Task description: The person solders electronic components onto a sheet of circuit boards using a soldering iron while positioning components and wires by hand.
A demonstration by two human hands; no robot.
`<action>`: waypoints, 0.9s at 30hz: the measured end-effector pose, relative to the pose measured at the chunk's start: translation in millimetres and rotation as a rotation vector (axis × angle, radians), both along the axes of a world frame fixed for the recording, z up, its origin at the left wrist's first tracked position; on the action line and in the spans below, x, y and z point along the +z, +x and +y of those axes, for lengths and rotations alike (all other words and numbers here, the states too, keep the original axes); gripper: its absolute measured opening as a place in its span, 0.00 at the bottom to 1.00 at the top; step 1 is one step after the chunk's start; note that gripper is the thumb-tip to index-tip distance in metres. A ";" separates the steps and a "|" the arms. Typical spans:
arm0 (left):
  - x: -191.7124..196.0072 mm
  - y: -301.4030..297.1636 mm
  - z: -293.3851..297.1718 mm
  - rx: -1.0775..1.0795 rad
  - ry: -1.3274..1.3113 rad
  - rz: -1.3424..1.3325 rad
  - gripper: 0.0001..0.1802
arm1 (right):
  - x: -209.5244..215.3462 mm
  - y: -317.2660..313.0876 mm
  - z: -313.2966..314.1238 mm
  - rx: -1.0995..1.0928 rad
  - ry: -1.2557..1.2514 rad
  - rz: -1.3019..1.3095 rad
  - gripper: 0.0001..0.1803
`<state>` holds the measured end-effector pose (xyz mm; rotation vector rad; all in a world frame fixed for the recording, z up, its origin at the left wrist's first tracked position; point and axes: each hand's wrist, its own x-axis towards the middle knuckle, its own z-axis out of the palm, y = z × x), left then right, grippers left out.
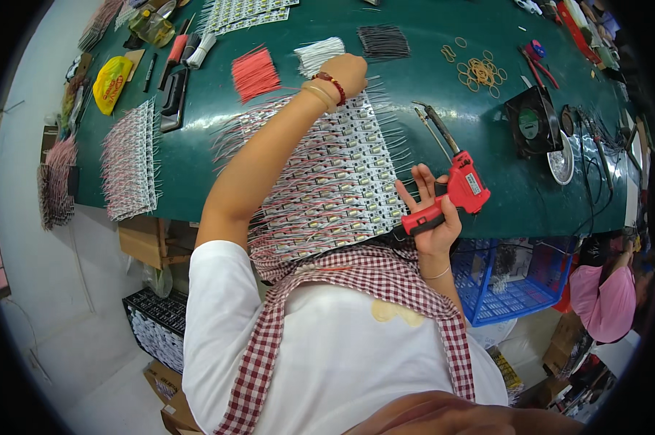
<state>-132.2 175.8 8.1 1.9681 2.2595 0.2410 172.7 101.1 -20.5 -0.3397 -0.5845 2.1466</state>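
My right hand (437,230) holds a red and black soldering gun (466,183) by its handle, with the thumb over it and several fingers stretched out. The gun's metal tip and thin feed tube point away from me, over the green table. In front of me lies a wide panel of small white circuit boards (342,163) with red and white wires attached. My left arm reaches across this panel. My left hand (348,75) is curled at the panel's far edge, close to the white wires (320,52) and black wires (383,42). What its fingers hold is hidden.
Red wires (255,74) lie beyond the panel, and rubber bands (481,71) to the right. A black fan (534,121) stands near red-handled pliers (539,69). Another wired panel (130,161) lies at the left. A blue crate (516,279) sits below the table's near edge.
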 end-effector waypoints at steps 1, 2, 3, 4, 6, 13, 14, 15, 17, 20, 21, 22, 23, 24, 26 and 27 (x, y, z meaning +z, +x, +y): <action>-0.5 0.4 -5.1 0.012 -0.028 0.007 0.11 | 0.0 0.0 -0.3 0.004 0.001 -0.006 0.16; -2.3 0.2 -15.0 0.045 0.145 -0.031 0.11 | 0.0 -0.1 -0.3 0.001 0.002 -0.003 0.17; -4.6 0.7 -26.3 0.088 0.304 -0.064 0.12 | 0.3 0.1 -0.4 -0.007 0.003 0.002 0.17; -8.1 1.9 -37.0 0.144 0.409 -0.044 0.12 | 0.5 0.1 0.9 -0.006 -0.006 -0.001 0.17; -14.1 3.1 -61.4 0.224 0.385 -0.032 0.12 | 1.3 0.3 0.7 -0.015 -0.009 -0.023 0.16; -8.0 4.9 -72.0 0.344 0.360 0.141 0.09 | 2.0 0.4 1.0 -0.002 0.002 -0.019 0.15; -5.6 7.7 -66.6 0.284 0.473 0.204 0.09 | 1.8 0.2 0.2 -0.006 0.009 -0.022 0.15; -4.1 12.4 -59.8 0.290 0.424 0.188 0.09 | 1.6 0.0 0.1 -0.012 0.007 -0.027 0.15; -2.4 23.2 -43.9 0.033 0.311 -0.141 0.09 | 1.3 -0.4 -0.4 -0.011 -0.003 -0.034 0.15; -0.2 26.2 -23.2 0.070 0.065 -0.167 0.10 | 0.7 -0.1 0.4 -0.011 0.001 -0.036 0.16; -0.4 25.2 -19.9 0.061 0.088 -0.160 0.10 | 0.1 -0.3 0.2 -0.011 0.005 -0.031 0.16; -1.1 23.8 -19.2 0.076 0.050 -0.158 0.10 | 0.1 0.3 -0.1 -0.010 0.008 -0.032 0.16; -2.1 21.7 -21.0 0.092 0.029 -0.161 0.11 | -0.3 0.6 0.2 -0.010 0.006 -0.034 0.16; -4.7 21.7 -28.9 0.091 0.196 -0.111 0.12 | -0.5 0.3 0.3 -0.011 0.004 -0.031 0.16; -9.9 20.9 -51.9 0.167 0.279 -0.064 0.12 | -0.7 0.5 1.8 -0.001 0.000 -0.027 0.16; -11.6 19.9 -63.6 0.219 0.404 -0.018 0.12 | -0.5 0.1 2.0 -0.011 -0.004 -0.021 0.16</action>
